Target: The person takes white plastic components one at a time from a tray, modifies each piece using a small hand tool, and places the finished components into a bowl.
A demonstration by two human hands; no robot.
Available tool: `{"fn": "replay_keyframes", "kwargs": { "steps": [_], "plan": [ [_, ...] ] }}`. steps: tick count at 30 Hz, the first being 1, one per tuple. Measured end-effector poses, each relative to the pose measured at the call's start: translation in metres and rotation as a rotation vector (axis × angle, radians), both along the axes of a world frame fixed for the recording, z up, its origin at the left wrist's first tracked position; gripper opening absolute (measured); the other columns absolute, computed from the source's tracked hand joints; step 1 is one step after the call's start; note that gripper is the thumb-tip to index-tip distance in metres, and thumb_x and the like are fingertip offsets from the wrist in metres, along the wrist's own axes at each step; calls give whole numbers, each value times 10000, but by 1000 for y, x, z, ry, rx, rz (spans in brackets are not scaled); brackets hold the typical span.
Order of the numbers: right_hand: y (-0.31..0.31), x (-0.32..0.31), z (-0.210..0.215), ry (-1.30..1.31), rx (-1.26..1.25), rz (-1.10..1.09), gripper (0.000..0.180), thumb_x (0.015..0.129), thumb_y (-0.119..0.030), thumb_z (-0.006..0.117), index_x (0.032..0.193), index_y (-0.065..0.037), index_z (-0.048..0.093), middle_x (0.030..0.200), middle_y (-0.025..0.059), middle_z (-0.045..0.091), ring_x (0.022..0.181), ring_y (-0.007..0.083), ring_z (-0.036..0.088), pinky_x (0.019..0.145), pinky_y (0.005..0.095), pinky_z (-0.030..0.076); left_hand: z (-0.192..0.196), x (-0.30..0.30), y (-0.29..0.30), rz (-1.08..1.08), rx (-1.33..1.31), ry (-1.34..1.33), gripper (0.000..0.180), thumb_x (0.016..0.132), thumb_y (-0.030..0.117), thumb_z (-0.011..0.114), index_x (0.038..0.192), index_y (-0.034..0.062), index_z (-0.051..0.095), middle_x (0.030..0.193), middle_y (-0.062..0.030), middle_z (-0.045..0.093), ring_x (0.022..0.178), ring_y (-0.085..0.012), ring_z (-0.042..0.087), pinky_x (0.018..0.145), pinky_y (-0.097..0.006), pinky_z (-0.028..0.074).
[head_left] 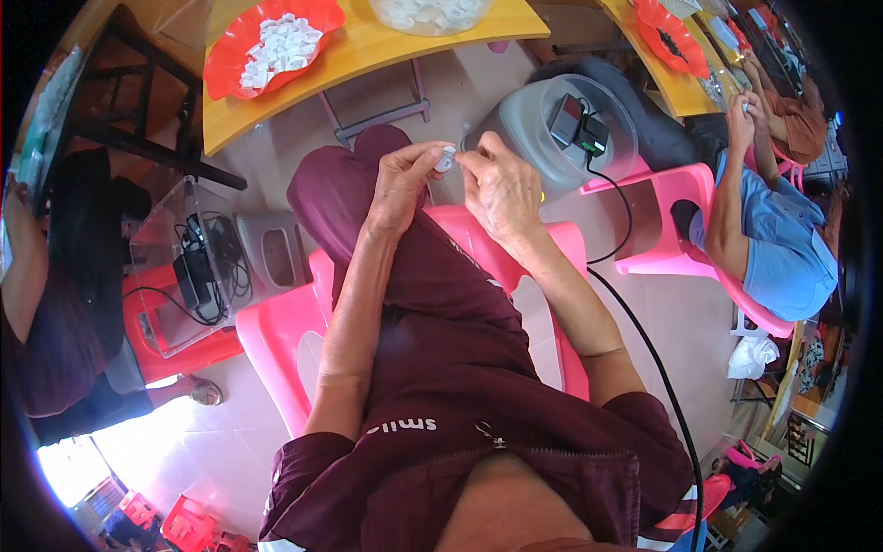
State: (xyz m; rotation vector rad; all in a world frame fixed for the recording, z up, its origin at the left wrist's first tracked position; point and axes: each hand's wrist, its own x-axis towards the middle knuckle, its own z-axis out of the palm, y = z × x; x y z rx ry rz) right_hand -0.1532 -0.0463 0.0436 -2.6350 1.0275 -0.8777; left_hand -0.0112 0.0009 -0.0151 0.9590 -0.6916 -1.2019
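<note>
Above my knees, both hands meet around a small white plastic piece (445, 160) with a roundish face. My left hand (401, 187) pinches it between thumb and fingertips. From the other side, my right hand (502, 191) is closed, its thumb and index finger pressed together at the edge of the piece. Whatever lies between those right fingertips is too small or hidden to make out. Beyond my hands, a red wavy-rimmed tray (223, 72) on the table holds a heap of similar white pieces (283, 51). Beside it stands a clear bowl (432, 28) with more white pieces.
The yellow table (368, 67) edge runs across the front. Right of my hands, a clear tub (618, 101) holds black adapters (575, 124) with a cable. A clear box (175, 267) with cables sits left. People work on both sides; a pink chair (681, 198) is at right.
</note>
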Motion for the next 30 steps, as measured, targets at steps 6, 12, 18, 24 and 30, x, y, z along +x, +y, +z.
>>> {"fn": "replay_keyframes", "kwargs": {
  "steps": [6,12,18,24,30],
  "plan": [
    [-1,-2,6,-58,24,-23,143,711,-38,646,831,-107,680,725,49,517,573,241,573,501,365,436,2,1,0,-33,-31,291,254,905,202,533,1032,1,622,892,-27,634,793,-85,564,714,-225,451],
    [0,0,6,-62,30,-4,152,708,-35,648,837,-108,683,724,45,518,580,237,573,505,363,432,1,2,0,-30,-36,276,261,902,209,539,1035,-2,618,898,-33,635,801,-88,570,729,-230,459],
    [1,0,5,-41,25,-4,166,703,-29,647,847,-104,680,730,50,514,587,239,575,511,363,432,2,2,1,-30,-39,267,264,897,203,548,1040,-8,615,906,-40,636,799,-90,572,728,-230,459],
    [2,0,5,-17,20,2,155,701,-22,640,836,-90,676,725,60,503,590,255,575,510,373,430,3,0,1,-11,-31,175,249,892,187,554,1027,-9,627,889,-40,641,803,-87,569,717,-232,452],
    [3,0,5,11,13,-7,140,704,-21,636,825,-82,672,724,63,503,589,264,573,506,375,430,2,-1,3,-1,-52,142,240,894,179,550,1022,-8,630,889,-40,641,794,-87,565,717,-231,448]
  ]
}}
